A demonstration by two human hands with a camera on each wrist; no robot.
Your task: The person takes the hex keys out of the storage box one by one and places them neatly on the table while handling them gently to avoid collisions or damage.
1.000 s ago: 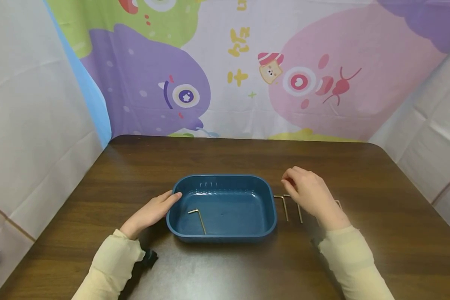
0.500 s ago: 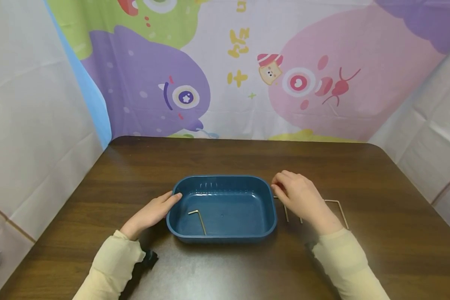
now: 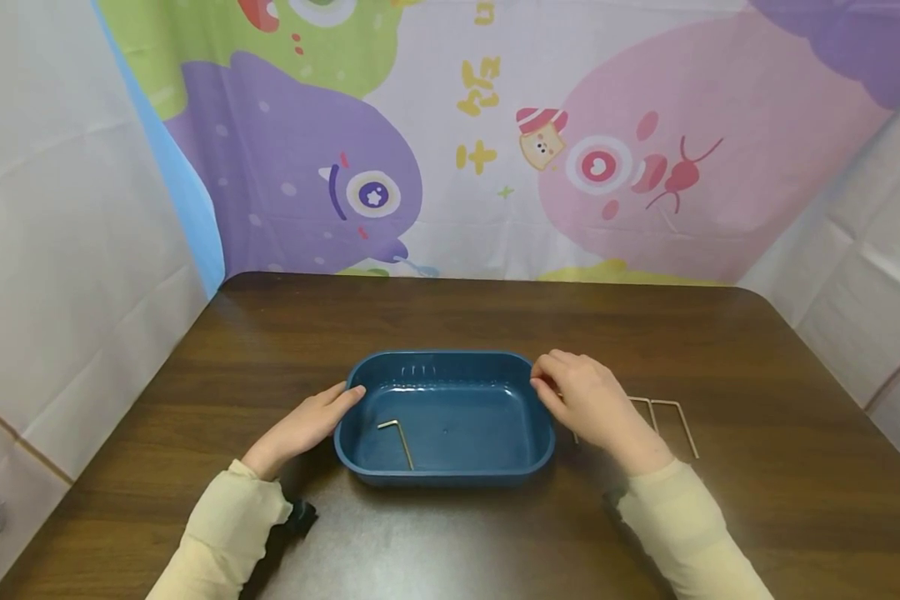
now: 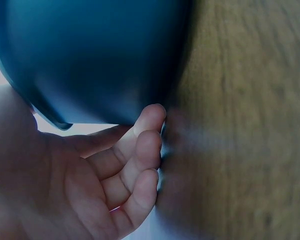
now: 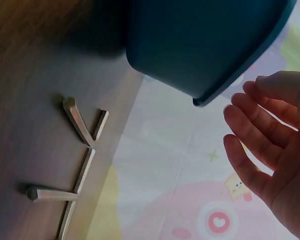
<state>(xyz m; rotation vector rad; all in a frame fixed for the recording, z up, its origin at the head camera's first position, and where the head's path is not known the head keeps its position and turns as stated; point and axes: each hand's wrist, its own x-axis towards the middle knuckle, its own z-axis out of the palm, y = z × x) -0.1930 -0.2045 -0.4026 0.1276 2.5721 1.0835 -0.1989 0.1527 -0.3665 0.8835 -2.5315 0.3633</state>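
Note:
A blue plastic basin (image 3: 444, 478) sits on the table, with one brass-coloured hex key (image 3: 402, 442) lying in its left part. My left hand (image 3: 300, 429) holds the basin's left end, thumb over the rim; the left wrist view shows the other fingers (image 4: 149, 150) bent along the outer wall, close to the table. At the right end, my right hand (image 3: 588, 404) hovers by the rim with loosely bent fingers and nothing in them. In the right wrist view those fingers are apart from the basin (image 5: 190, 45). More hex keys (image 3: 687, 431) lie right of it, partly behind the hand.
The brown wooden table (image 3: 450, 542) reaches back to a cartoon-printed curtain (image 3: 480, 208). White cloth walls (image 3: 67, 208) stand at both sides. A dark object (image 3: 300, 518) shows beneath the left sleeve.
My right hand has moved left from above the hex keys to the basin's right rim, uncovering keys on the right. The left hand, the basin and the key inside have stayed put.

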